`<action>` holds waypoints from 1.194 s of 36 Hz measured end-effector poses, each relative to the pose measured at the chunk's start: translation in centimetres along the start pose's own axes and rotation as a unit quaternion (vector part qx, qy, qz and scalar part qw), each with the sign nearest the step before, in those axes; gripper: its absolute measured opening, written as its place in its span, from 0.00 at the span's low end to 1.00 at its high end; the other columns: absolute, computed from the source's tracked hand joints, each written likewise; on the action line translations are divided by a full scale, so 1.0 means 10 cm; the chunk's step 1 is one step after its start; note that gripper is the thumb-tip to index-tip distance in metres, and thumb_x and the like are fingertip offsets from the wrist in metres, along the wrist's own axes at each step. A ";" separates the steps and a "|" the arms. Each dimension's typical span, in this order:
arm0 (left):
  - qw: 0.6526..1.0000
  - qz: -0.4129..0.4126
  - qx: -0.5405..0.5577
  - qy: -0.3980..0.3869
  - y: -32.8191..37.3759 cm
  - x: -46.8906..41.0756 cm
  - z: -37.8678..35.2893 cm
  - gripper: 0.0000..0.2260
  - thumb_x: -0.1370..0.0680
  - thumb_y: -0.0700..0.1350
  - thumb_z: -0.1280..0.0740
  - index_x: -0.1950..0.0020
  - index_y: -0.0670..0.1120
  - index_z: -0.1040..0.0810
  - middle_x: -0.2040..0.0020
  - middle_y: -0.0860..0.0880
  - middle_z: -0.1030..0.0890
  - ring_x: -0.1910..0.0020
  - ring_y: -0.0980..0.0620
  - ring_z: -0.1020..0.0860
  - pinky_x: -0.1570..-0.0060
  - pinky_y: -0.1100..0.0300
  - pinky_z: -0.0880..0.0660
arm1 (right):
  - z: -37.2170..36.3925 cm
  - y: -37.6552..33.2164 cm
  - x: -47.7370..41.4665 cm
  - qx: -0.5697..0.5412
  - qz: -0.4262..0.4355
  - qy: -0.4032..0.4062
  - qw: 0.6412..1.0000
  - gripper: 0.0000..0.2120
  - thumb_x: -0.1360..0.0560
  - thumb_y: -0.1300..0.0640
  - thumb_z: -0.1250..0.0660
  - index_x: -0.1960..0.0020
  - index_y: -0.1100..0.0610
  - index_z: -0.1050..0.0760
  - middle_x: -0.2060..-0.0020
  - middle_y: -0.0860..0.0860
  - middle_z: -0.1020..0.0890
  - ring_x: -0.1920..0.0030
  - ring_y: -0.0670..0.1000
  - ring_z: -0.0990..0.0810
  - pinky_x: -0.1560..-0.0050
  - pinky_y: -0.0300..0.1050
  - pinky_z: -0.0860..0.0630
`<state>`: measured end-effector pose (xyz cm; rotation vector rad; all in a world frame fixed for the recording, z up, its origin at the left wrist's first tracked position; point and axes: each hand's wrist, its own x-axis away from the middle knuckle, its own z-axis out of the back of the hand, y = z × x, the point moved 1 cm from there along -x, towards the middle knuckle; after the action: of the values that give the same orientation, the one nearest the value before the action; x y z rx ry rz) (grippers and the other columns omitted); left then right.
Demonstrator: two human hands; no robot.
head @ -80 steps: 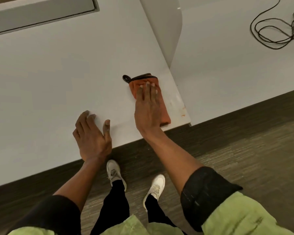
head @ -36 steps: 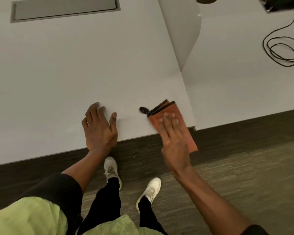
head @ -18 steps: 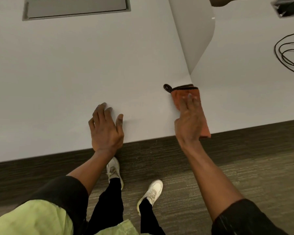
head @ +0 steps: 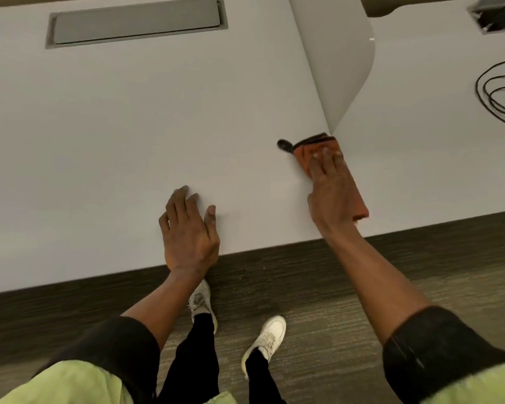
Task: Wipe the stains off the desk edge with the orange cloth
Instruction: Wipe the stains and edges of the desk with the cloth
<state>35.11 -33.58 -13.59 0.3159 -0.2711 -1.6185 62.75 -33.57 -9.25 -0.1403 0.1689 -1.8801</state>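
Observation:
The folded orange cloth (head: 356,190) with a dark trim and loop lies along the right edge of the white desk (head: 129,141), near its front corner. My right hand (head: 330,193) lies flat on top of it, fingers together, pressing it to the desk and covering most of it. My left hand (head: 188,228) rests palm down on the bare desk near the front edge, fingers spread, holding nothing. No stain shows beside the cloth; the surface under it is hidden.
A second white desk (head: 435,141) adjoins on the right, past a grey divider panel (head: 338,68). A black cable (head: 499,94) coils at far right. A grey cable hatch (head: 134,23) sits at the back. Dark carpet (head: 333,287) and my white shoes lie below.
My right hand slid the cloth back from hanging over the front corner up along the right edge, farther onto the desk. My left hand stayed in place.

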 end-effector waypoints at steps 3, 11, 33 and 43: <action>1.000 0.003 0.001 -0.003 0.01 0.00 0.01 0.22 0.11 0.55 0.44 0.26 0.41 0.28 0.20 0.42 0.31 0.19 0.39 0.33 0.26 0.38 0.32 | -0.04 -0.33 -0.01 -0.011 0.014 0.010 1.000 0.31 0.19 0.70 0.45 0.16 0.60 0.44 0.17 0.61 0.41 0.17 0.65 0.44 0.17 0.61 0.44; 1.000 0.008 -0.002 -0.018 0.01 0.00 0.01 0.18 0.13 0.47 0.37 0.25 0.42 0.30 0.19 0.42 0.33 0.18 0.40 0.35 0.23 0.37 0.33 | -0.26 -0.52 1.05 0.032 0.274 -0.058 0.960 0.32 0.24 0.67 0.42 0.20 0.65 0.37 0.20 0.67 0.35 0.20 0.71 0.39 0.21 0.68 0.35; 1.000 0.012 -0.013 -0.006 0.03 0.01 -0.02 0.18 0.14 0.46 0.36 0.25 0.43 0.31 0.20 0.42 0.33 0.20 0.39 0.34 0.24 0.37 0.33 | -0.30 -0.73 1.25 -0.023 0.215 -0.061 0.975 0.36 0.25 0.64 0.34 0.18 0.62 0.40 0.18 0.64 0.39 0.17 0.67 0.44 0.21 0.65 0.36; 1.000 0.015 -0.016 -0.011 0.03 0.00 0.00 0.19 0.13 0.49 0.37 0.25 0.42 0.30 0.20 0.43 0.33 0.20 0.40 0.34 0.23 0.39 0.34 | 0.02 0.33 0.25 -0.072 0.064 0.012 0.995 0.35 0.26 0.78 0.35 0.21 0.60 0.31 0.21 0.61 0.32 0.19 0.65 0.36 0.18 0.61 0.39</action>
<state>35.40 -33.59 -13.53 0.2676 -0.2648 -1.5970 65.15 -36.94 -9.61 -0.2001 0.3221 -1.7419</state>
